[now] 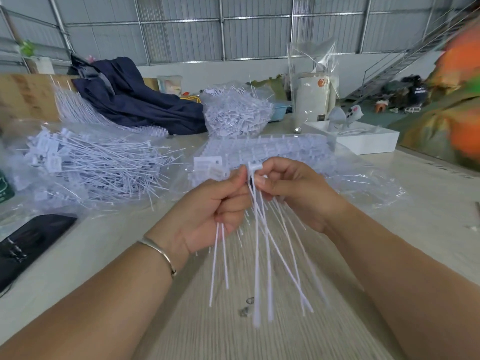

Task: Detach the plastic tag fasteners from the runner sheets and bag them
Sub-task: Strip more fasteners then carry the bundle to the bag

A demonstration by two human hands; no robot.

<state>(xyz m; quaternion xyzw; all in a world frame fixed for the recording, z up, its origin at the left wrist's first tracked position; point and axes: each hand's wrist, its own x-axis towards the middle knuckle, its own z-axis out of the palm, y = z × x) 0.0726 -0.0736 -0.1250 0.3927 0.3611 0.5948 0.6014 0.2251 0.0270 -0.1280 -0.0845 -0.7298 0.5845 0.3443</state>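
Above table [181, 320], two hands, left hand [207, 206], right hand [293, 188], one fastener bundle [262, 255]

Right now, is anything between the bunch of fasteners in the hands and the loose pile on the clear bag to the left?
Nothing visible. The white plastic fasteners sit in both hands' grip, with bare table between them and the clear-bag pile.

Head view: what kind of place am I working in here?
Probably a small factory or warehouse packing floor: grey corrugated metal walls, a long pale worktable heaped with white plastic tag fasteners in clear bags, and a metal staircase.
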